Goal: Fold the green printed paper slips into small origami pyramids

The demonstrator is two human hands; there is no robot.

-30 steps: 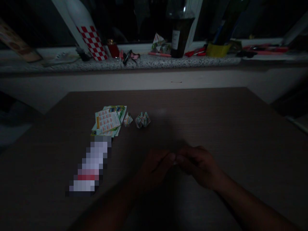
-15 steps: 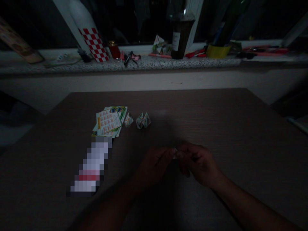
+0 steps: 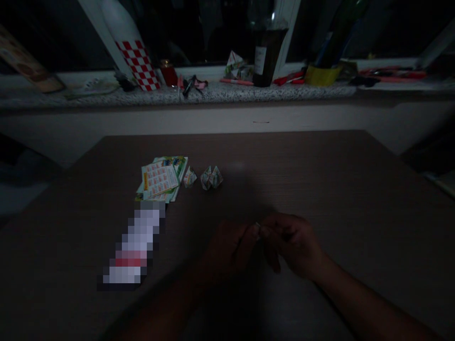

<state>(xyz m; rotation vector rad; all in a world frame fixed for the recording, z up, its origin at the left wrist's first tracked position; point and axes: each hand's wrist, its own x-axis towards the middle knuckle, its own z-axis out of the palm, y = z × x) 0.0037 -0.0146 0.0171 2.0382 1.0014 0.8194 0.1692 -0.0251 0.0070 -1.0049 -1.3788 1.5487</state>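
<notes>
In the dim light, my left hand and my right hand meet over the table, fingertips pinched together. Between them shows a small pale piece of paper, mostly covered by the fingers, so its shape cannot be made out. Beyond my left hand stand small folded paper pieces: a single one and a joined pair. Left of these lies a loose stack of printed paper slips, with rows of small print on the top one.
A blurred-out phone-like object lies on the table, left of my left arm. Along the granite windowsill stand a red-and-white checkered bottle, a dark labelled bottle and a yellow holder, among small clutter.
Both hands have shifted very slightly, the left fingertips a little lower, with the paper still pinched between them. The folded pieces and the stack stay where they were.
</notes>
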